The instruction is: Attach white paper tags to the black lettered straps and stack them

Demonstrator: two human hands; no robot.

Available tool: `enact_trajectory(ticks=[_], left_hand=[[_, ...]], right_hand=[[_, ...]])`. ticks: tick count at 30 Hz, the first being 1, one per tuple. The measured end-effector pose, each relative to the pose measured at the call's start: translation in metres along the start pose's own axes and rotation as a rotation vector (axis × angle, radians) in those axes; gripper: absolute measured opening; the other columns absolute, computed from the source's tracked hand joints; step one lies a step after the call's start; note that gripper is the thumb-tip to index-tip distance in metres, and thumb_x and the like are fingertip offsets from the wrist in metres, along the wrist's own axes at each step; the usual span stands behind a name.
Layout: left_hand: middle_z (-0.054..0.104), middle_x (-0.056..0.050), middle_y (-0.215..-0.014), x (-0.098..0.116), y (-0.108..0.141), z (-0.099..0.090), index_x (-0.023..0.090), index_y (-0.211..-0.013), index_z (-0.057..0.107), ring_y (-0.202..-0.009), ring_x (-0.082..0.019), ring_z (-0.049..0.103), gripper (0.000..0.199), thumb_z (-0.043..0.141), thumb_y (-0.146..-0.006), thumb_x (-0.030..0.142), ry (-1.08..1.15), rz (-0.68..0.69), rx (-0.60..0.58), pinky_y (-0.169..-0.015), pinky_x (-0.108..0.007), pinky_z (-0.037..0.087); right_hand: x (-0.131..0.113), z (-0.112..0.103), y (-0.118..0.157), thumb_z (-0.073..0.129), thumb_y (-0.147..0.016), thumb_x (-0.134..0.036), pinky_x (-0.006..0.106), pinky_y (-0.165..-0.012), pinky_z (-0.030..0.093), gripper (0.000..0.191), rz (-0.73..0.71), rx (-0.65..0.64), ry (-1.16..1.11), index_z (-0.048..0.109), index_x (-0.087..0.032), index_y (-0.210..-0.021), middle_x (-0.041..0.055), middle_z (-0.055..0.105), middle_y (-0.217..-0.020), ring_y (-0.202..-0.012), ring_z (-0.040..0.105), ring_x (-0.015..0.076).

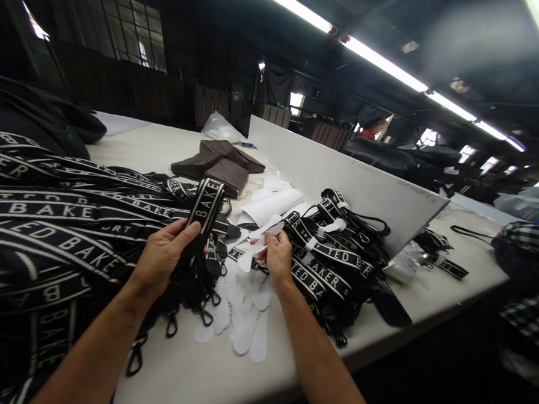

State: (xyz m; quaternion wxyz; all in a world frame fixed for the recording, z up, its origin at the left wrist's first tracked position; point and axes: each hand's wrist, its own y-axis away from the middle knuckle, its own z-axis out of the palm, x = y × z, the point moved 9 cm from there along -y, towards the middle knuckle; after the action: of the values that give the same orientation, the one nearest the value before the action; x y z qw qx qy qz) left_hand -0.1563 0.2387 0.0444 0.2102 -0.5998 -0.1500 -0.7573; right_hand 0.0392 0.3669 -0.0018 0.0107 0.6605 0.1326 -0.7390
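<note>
The left arm reaches in from the lower left, slanting up across the pile (48, 207), its wrist nearly straight. The left hand (168, 252) grips a strap (207, 204), thumb laid along the near face and pointing right, the other fingers mostly hidden behind it. The strap's folded end stands up above the thumb, tilted right, with "BAKE" facing the camera.

The right arm comes up from the bottom edge, leaning left, its forearm steeper than the other. The right hand (278, 257) is bent inward, fingers curled, thumb and fingertips pinching a white tab (246, 262) whose rounded end points left, towards the strap. The two hands are near each other but apart, both above the table (201, 374).

Loose tabs (257, 341) fan out below and between the hands, with metal clips (171, 325) to their left. Just right of the right hand lies a bundle (332, 283) of similar straps, beside a phone (390, 304)
</note>
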Motion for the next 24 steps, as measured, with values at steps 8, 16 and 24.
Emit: enact_trajectory(ticks=[8,16,24], left_hand=[[0.064,-0.002,-0.062,-0.009,0.012,0.026,0.016,-0.092,0.064,-0.048,-0.013,0.057,0.037,0.079,-0.073,0.044,-0.041,-0.066,-0.164,-0.042,-0.019,0.049],[0.067,-0.007,-0.074,-0.039,0.008,0.040,0.016,-0.104,0.063,-0.051,-0.012,0.057,0.028,0.070,-0.083,0.032,0.053,-0.250,-0.276,-0.041,-0.016,0.047],[0.069,-0.008,-0.084,-0.080,0.023,0.068,0.018,-0.108,0.060,-0.063,-0.015,0.066,0.036,0.075,-0.081,0.037,0.113,-0.437,-0.473,-0.052,-0.018,0.054]], right_hand=[[-0.039,-0.004,0.017,0.051,-0.094,-0.043,0.024,-0.052,0.038,0.028,-0.324,0.083,0.519,0.053,-0.021,-0.075,0.0041,0.066,-0.069,-0.054,0.058,0.0159],[-0.013,0.003,0.007,0.048,-0.091,-0.058,0.020,-0.039,0.031,0.040,-0.065,-0.030,-0.055,0.050,-0.020,-0.080,-0.0031,0.056,-0.054,-0.040,0.049,0.0107],[0.011,0.003,0.002,0.064,-0.079,-0.060,0.015,-0.031,0.021,0.045,0.166,0.050,-0.352,0.044,-0.020,-0.071,-0.0102,0.041,-0.040,-0.029,0.036,0.0059]])
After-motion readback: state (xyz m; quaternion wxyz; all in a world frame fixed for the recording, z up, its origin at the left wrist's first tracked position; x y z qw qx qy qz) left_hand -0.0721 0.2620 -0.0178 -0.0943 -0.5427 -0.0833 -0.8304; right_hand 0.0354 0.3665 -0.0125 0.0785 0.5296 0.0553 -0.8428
